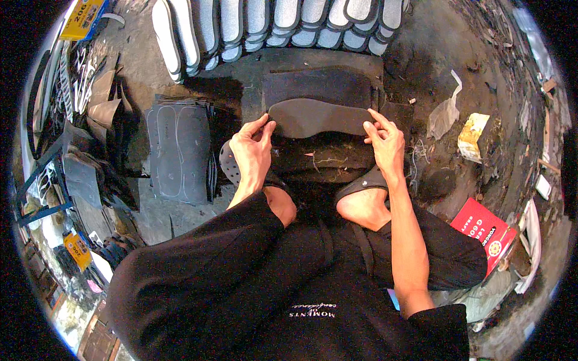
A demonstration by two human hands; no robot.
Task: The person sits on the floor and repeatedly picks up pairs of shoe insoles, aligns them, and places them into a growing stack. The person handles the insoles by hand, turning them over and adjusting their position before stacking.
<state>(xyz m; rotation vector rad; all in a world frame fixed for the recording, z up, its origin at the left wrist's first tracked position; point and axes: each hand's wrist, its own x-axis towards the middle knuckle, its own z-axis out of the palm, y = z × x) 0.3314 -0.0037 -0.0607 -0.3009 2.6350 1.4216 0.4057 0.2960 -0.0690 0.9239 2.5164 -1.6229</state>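
Observation:
A dark grey shoe sole (319, 117) lies flat on a black rubber mat (316, 84) in front of my crossed legs. My left hand (253, 151) pinches the sole's left end between thumb and fingers. My right hand (383, 143) grips its right end with the fingertips. Both hands hold the sole level, just above a dark block (319, 161) strewn with scraps.
Rows of white-and-grey soles (271, 24) are stacked at the far side. A pile of dark cut sole sheets (179, 150) lies to the left. A red box (484, 231), crumpled paper (472, 137) and a plastic bag (444, 115) sit on the dirty floor at right.

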